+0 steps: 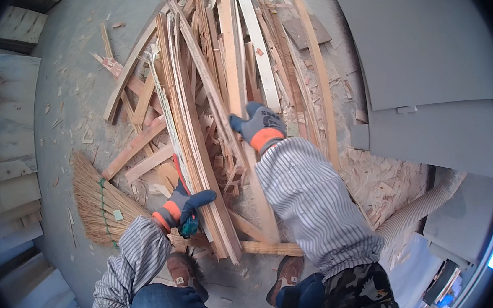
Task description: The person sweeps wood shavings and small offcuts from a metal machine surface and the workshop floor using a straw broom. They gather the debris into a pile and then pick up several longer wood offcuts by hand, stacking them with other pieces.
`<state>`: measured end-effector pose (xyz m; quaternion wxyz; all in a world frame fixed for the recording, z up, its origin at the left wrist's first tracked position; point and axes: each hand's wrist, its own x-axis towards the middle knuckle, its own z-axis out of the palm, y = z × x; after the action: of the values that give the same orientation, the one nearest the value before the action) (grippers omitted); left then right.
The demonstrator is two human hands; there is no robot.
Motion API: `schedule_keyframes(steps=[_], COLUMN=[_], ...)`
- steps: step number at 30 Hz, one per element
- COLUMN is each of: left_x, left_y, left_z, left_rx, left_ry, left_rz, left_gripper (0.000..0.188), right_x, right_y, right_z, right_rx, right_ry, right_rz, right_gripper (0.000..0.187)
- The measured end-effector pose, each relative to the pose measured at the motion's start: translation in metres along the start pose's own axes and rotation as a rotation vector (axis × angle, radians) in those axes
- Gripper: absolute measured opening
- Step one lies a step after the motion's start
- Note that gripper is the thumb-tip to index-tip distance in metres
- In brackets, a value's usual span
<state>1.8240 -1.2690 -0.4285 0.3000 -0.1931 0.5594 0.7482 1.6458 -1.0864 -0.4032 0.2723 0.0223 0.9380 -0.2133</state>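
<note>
A bundle of long thin wooden strips (191,143) slants up and away in front of me. At its near end my left hand (185,204), in a blue-grey glove with an orange cuff, is closed around a slim red and teal tool (190,226). Its thumb lies against the bundle; which tool it is, I cannot make out. Farther up and to the right, my right hand (259,124), gloved alike, has its fingers closed at a narrow wooden strip (209,82). Part of that grip is hidden. Beneath it runs a wider pale board (232,52).
Loose offcuts (140,144) and shavings litter the floor around the pile. A straw broom (102,205) lies at the left, its handle (270,248) crossing before my shoes. Grey panels (433,59) and a ribbed hose (426,201) stand right; stacked boards (3,124) line the left.
</note>
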Motion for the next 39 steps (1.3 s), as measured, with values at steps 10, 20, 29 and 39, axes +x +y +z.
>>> schedule_keyframes(steps=[10,20,29,39], left_x=[0.005,0.004,0.008,0.01], left_y=[-0.008,-0.007,-0.016,-0.018], left_z=[-0.005,-0.003,-0.008,-0.009], left_rx=[0.027,0.017,0.046,0.12], left_ry=[0.018,0.026,0.017,0.032], left_rz=[0.007,-0.019,0.096,0.123], left_gripper=[0.055,0.055,0.061,0.065], right_x=[0.008,0.037,0.081,-0.055], right_y=[0.109,0.032,0.051,0.086], right_z=[-0.136,-0.013,-0.028,-0.087], right_rx=[-0.307,-0.346,-0.295,1.376], right_ry=[0.405,0.13,0.145,-0.815], right_rz=[-0.038,0.023,0.117,-0.136], right_gripper=[0.033,0.061,0.064,0.031])
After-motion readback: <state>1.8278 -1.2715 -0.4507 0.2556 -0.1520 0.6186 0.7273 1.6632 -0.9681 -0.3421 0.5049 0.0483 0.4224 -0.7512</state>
